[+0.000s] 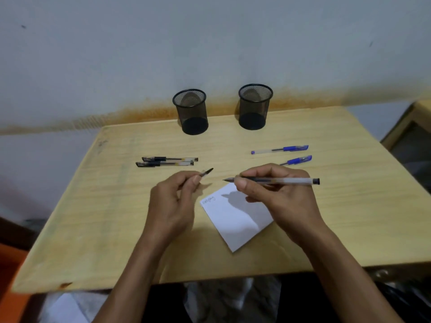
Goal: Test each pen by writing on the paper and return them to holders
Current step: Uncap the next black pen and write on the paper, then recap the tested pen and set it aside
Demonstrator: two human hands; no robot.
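We see the right hand [275,194] pinching an uncapped black pen [279,181] mid-frame above the paper [233,220], the left hand [172,201] pinching its cap [207,172]; risk: misaligned recapping jabs fingers, or the empty holders [191,113] tip on drop-in.

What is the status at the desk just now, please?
Right hand holds uncapped pen; left hand holds cap. Paper has one scribble. Both holders empty. Nothing blocking.
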